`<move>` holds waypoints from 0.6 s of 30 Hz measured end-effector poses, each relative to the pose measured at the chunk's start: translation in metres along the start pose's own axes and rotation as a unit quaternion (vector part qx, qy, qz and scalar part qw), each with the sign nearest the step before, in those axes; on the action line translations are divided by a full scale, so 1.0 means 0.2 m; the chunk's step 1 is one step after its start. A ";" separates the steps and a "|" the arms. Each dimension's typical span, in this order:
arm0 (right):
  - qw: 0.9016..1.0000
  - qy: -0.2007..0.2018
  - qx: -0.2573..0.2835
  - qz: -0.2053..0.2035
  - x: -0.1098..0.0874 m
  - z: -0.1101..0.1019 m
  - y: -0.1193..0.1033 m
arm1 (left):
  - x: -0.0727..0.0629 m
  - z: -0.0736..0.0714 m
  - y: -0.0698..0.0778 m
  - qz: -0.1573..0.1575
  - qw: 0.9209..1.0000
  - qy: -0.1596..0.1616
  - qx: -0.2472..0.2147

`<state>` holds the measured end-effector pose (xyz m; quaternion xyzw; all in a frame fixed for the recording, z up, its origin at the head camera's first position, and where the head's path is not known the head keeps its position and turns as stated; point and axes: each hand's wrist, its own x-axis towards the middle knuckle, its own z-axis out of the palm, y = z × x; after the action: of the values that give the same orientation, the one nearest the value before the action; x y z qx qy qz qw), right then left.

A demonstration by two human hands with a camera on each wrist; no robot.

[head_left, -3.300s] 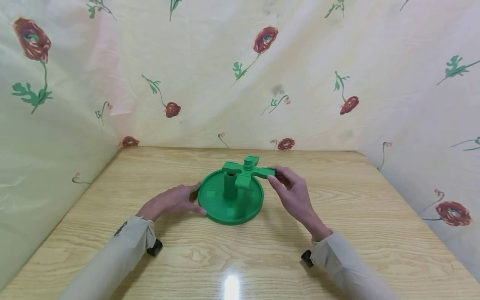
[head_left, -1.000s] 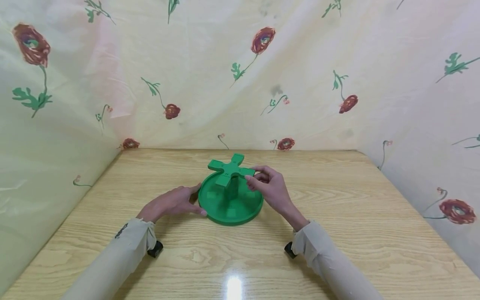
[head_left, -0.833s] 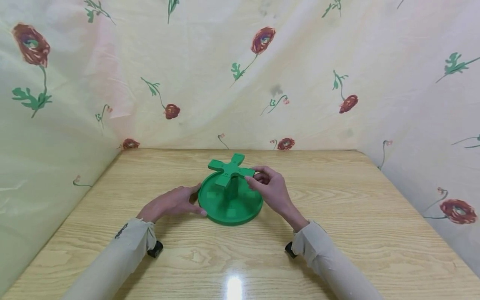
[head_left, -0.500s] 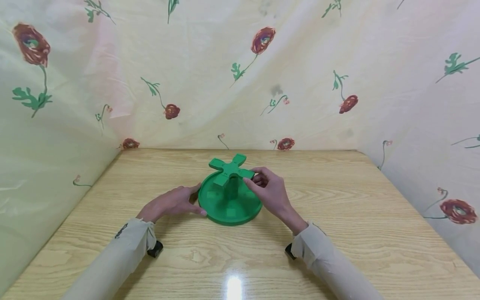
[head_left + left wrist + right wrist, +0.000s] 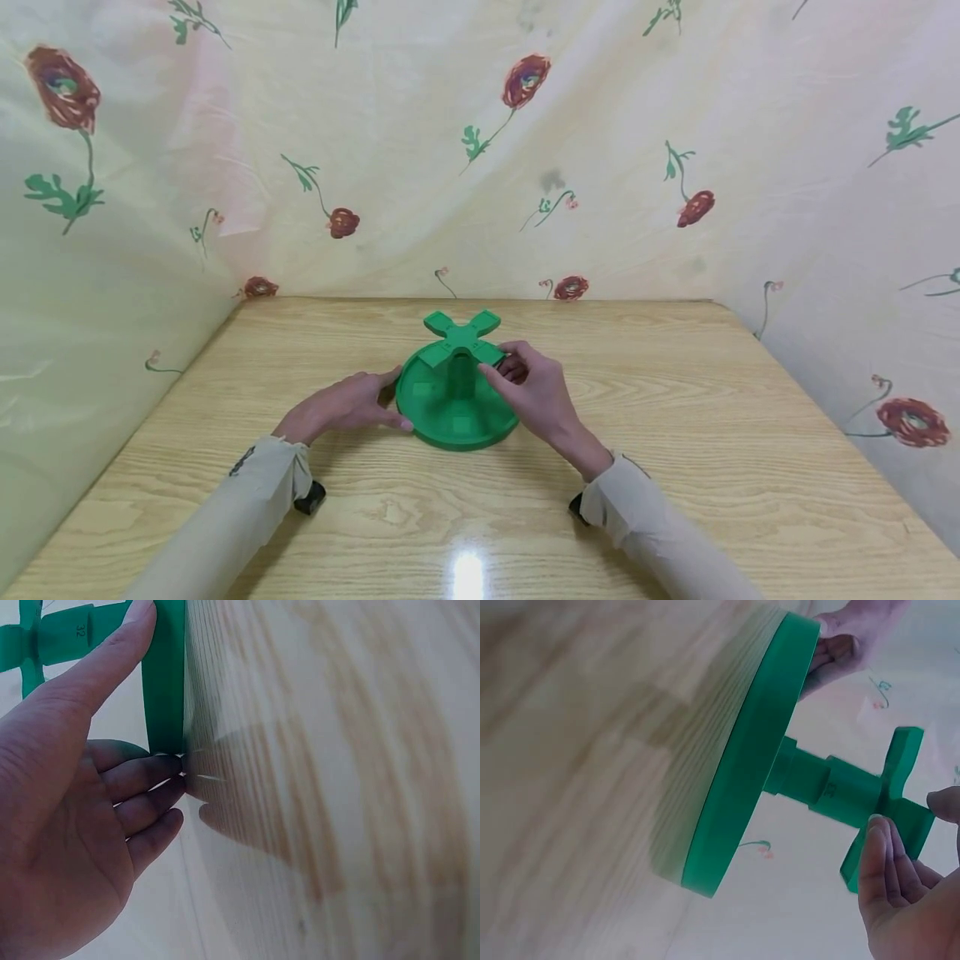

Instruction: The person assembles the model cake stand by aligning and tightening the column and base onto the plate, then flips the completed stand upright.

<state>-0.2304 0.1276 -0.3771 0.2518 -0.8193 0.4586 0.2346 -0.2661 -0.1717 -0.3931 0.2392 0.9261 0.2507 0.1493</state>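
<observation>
A green round base [image 5: 450, 433] with a raised rim lies on the table. From its middle rises a green post [image 5: 802, 776]. On top of the post sits a flat green four-armed cross [image 5: 461, 337], its arms pointing diagonally in the head view. My right hand [image 5: 542, 396] pinches the near right arm of the cross between thumb and fingers, as the right wrist view also shows. My left hand [image 5: 345, 408] holds the left edge of the base, thumb on the near side and fingers on the far side. In the left wrist view the thumb [image 5: 124, 645] lies against the rim.
The light wooden table [image 5: 360, 533] carries the base near its middle. Flower-printed sheeting [image 5: 420, 150] closes off the back and both sides. Small black devices [image 5: 310, 497] are worn at both wrists.
The right hand has brought the cross left and down onto the post, covering its open top. Since then the cross has turned clockwise seen from above. The left hand has stayed put.
</observation>
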 end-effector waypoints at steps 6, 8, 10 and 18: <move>0.999 -0.002 -0.030 -0.043 -0.01 0.02 -0.03 | 0.00 0.00 0.00 -0.003 1.000 0.001 0.000; 0.998 0.000 -0.045 -0.053 -0.02 0.03 -0.04 | 0.01 0.00 0.00 -0.003 1.000 0.000 0.000; 0.996 0.001 -0.062 -0.063 -0.02 0.04 -0.05 | 0.01 0.00 0.00 -0.006 1.000 -0.001 0.000; 0.991 0.006 -0.080 -0.105 -0.01 0.04 -0.07 | 0.01 0.00 0.00 -0.001 1.000 0.001 0.001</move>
<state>-0.2210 0.1156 -0.3738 0.3139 -0.8210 0.3663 0.3054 -0.2679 -0.1711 -0.3941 0.2381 0.9267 0.2501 0.1481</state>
